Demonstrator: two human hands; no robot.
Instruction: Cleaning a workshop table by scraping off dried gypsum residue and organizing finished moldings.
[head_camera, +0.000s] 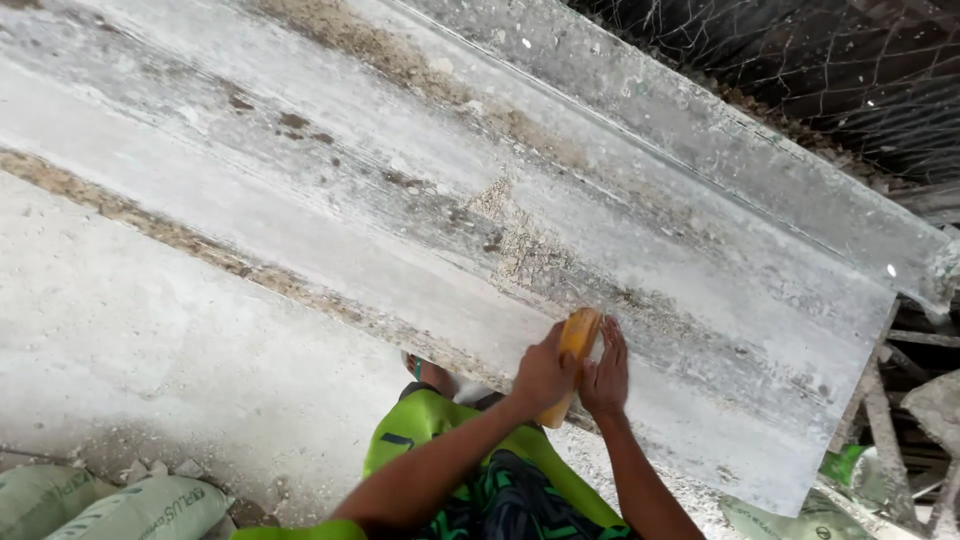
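We reach both bare arms forward and upward, close together. Our left hand (543, 372) is curled shut in a grip, knuckles up. Our right hand (606, 375) lies flat just beside it, fingers (612, 338) straight and pressed together, palm down.

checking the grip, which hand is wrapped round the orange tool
The left hand: its fingers curl round the orange tool. The right hand lies flat, fingers straight, beside it.

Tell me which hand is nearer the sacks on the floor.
Left. The left hand grips the yellow tool on the slab, on the side toward the sacks; the right hand lies flat just beyond it, farther away.
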